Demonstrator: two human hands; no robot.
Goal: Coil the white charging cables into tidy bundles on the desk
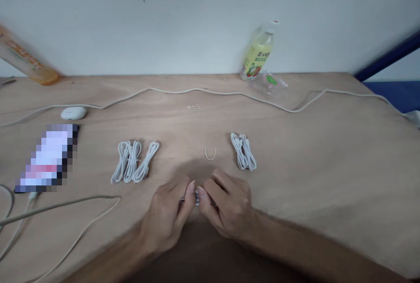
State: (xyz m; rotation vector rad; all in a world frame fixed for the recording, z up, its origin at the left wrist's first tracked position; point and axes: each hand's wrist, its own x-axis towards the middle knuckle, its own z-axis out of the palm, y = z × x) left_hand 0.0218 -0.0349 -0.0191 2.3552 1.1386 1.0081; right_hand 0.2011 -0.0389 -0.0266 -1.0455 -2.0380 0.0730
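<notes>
Near the table's front edge, my left hand (169,213) and my right hand (226,202) meet with fingers closed around a white cable bundle (197,197). Only a short stretch of it shows between the two thumbs; the fingers hide the rest. Several coiled white cables (133,160) lie side by side beyond my left hand. Past my right hand is another small group of coiled white cables (243,151). A bent white twist tie (210,154) rests on the wood just beyond my knuckles, and more loose tie pieces (195,108) lie farther back.
A phone (49,156) with a plugged-in cable and a white earbud case (73,113) are at the left. One long white cord (197,90) crosses the back of the table. By the wall stand an orange bottle (29,62), a yellow drink bottle (259,53) and a plastic wrapper (271,82).
</notes>
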